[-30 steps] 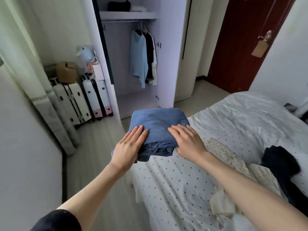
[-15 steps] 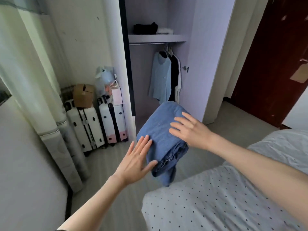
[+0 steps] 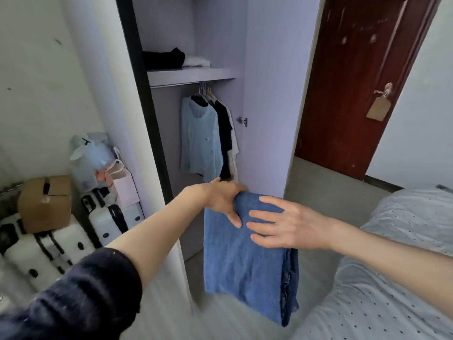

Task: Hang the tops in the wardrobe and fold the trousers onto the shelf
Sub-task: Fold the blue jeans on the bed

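Folded blue jeans (image 3: 245, 261) hang in the air in front of the open wardrobe (image 3: 267, 94). My left hand (image 3: 220, 200) grips their top fold, thumb on the near face and fingers hidden behind. My right hand (image 3: 286, 223) lies flat against the near side of the jeans, fingers spread. Inside the wardrobe a shelf (image 3: 191, 76) carries a folded black garment (image 3: 163, 58) and a white one (image 3: 196, 62). Below it, a light blue top (image 3: 199, 138), a black top (image 3: 224, 133) and a white top hang on the rail.
A bed (image 3: 382, 290) with a dotted white cover fills the lower right. White suitcases (image 3: 49, 244), a cardboard box (image 3: 45, 201) and bags stand left of the wardrobe. A dark red door (image 3: 355, 82) is at the right, with grey floor in between.
The jeans came off the bed and now hang lengthwise near the wardrobe. My left hand went from flat beside them to gripping their top. The view moved closer to the wardrobe.
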Tool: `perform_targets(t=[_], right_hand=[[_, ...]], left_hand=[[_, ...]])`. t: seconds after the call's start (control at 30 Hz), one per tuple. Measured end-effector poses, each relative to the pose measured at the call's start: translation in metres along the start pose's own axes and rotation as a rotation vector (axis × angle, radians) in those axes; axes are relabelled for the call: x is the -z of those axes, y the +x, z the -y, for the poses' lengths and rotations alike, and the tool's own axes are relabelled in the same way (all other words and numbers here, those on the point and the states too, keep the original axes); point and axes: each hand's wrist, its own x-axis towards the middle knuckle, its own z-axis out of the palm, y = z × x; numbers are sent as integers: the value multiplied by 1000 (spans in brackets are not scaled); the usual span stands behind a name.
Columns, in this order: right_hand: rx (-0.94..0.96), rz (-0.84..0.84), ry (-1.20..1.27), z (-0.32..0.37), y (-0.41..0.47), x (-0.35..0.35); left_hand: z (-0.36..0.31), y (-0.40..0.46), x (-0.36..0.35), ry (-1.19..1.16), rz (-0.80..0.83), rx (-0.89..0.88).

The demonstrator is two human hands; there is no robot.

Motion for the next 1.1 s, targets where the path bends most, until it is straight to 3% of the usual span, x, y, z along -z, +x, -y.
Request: perform_targets(t=[0.07, 0.23, 0.33, 0.4, 0.47, 0.53, 0.6, 0.77, 1.1], right_hand=[[-15, 81, -27, -16, -9, -19], [-131, 397, -57, -69, -44, -68], [-239, 538, 26, -112, -57, -89], [-414, 543, 125, -141, -65, -117], [-717, 470, 275, -176, -69, -152], [-1008, 514, 405, -222, -70, -191], [-1149, 552, 480, -273, -70, -235], [-1139, 382, 473, -390, -48, -309], [-1007, -15, 612, -583, 66, -393]], left_hand=[[15, 34, 5, -79, 2, -23], [39, 119, 22, -5, -296, -31], [52, 161, 50, 53, -388, 5], [66, 197, 73, 104, -412, 31], [79, 234, 102, 171, -424, 43], [92, 273, 136, 217, -448, 45], [107, 312, 171, 248, -473, 62], [160, 363, 245, 150, -567, 139], [265, 355, 416, 341, -957, 275]])
